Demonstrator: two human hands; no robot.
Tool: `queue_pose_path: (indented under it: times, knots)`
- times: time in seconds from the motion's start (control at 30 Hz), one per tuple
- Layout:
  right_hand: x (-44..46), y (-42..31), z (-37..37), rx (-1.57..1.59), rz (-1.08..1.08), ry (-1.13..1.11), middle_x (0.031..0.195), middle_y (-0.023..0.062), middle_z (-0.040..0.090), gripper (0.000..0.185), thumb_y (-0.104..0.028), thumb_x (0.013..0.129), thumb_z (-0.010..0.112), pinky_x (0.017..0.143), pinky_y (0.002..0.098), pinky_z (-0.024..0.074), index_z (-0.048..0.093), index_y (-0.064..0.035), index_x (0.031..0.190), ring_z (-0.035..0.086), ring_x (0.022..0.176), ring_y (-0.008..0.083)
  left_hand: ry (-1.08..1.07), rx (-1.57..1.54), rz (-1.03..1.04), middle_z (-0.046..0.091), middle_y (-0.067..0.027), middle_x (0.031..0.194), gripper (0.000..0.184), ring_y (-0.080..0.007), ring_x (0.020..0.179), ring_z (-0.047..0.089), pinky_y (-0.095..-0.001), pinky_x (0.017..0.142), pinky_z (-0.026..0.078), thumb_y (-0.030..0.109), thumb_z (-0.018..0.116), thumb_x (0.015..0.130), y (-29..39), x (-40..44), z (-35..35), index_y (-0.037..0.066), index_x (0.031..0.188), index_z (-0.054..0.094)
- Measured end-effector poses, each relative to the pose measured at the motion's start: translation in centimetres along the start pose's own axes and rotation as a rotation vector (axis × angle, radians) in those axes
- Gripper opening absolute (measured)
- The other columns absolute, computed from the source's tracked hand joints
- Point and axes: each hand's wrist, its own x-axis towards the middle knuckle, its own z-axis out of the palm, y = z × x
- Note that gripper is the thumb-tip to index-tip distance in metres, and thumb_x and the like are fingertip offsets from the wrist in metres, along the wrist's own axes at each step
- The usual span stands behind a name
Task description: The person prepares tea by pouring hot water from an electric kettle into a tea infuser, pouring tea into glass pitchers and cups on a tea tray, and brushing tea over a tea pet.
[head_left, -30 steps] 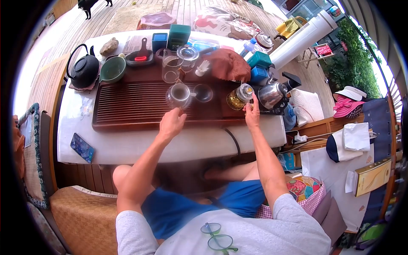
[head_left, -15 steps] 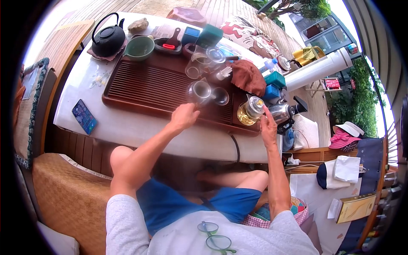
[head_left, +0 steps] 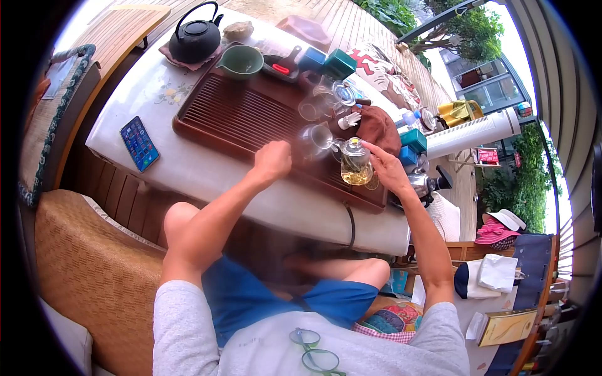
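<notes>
My right hand grips a glass teapot with yellow liquid in it, a fingertip at its lid. The teapot is held over the right part of the brown slatted tray. To its left, a glass pitcher with a strainer on top is at the tray's front side. My left hand is closed just left of the pitcher, over the tray's front edge; whatever its fingers hold is hidden. Behind the pitcher are glass vessels, a small white hand-shaped figure and a brown cloth.
A black kettle, a green bowl and a stone lie at the back left. A phone rests on the white tablecloth. A steel kettle stands at right, with blue and green boxes behind.
My right hand has lifted the teapot and moved it left toward the pitcher. The view has turned, so the table appears more tilted. My left hand stays near the pitcher.
</notes>
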Motion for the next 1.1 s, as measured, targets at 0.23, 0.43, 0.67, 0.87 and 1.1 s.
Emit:
queue_pose_path:
  times: [0.23,0.43,0.67,0.87,1.1]
  knots:
    - [1.8,-0.8,-1.0,-0.065,0.06,-0.068,0.102,0.0187,0.068,0.037,-0.014,0.101,0.052,0.089,0.0317,0.0492,0.057,-0.0153,0.137,0.065,0.092,0.024,0.019,0.033,-0.021,0.071,-0.0172,0.093,0.016,-0.0393,0.09,0.066,-0.0484,0.076,0.054,0.009,0.057,0.081,-0.9,-0.4,-1.2,0.002,0.085,0.07]
    - [3.4,-3.5,-2.4,-0.216,0.039,-0.152,0.11,0.0211,0.068,0.035,-0.017,0.101,0.051,0.092,0.0381,0.0496,0.058,-0.0149,0.136,0.066,0.102,0.0357,0.06,0.027,0.001,0.07,-0.0191,0.09,0.014,-0.0405,0.088,0.067,-0.0491,0.075,0.055,0.008,0.057,0.08,-0.8,-0.4,-1.1,0.001,0.081,0.069]
    - [4.8,-4.9,-3.4,-0.301,0.036,-0.18,0.117,0.0209,0.067,0.035,-0.018,0.1,0.052,0.094,0.0412,0.0488,0.059,-0.0155,0.134,0.064,0.109,0.0389,0.071,0.034,0.015,0.07,-0.0205,0.089,0.014,-0.0414,0.086,0.067,-0.0501,0.073,0.055,0.007,0.057,0.08,-0.8,-0.4,-1.3,0.0,0.08,0.069]
    - [4.7,-4.1,-3.1,-0.249,0.062,-0.163,0.118,0.0201,0.068,0.036,-0.019,0.101,0.051,0.095,0.0405,0.0484,0.059,-0.0148,0.135,0.064,0.111,0.0376,0.118,0.017,0.014,0.069,-0.021,0.09,0.015,-0.0417,0.087,0.066,-0.0506,0.074,0.054,0.008,0.056,0.082,-1.0,-0.3,-2.2,0.0,0.081,0.069]
    - [3.8,-3.0,-2.4,-0.097,0.229,-0.175,0.119,0.022,0.067,0.036,-0.021,0.101,0.051,0.097,0.0396,0.0481,0.058,-0.0147,0.136,0.063,0.115,0.0368,0.113,0.033,0.006,0.069,-0.0216,0.091,0.016,-0.0426,0.087,0.066,-0.0508,0.075,0.055,0.008,0.055,0.083,-0.8,-0.3,-2.2,-0.002,0.082,0.068]
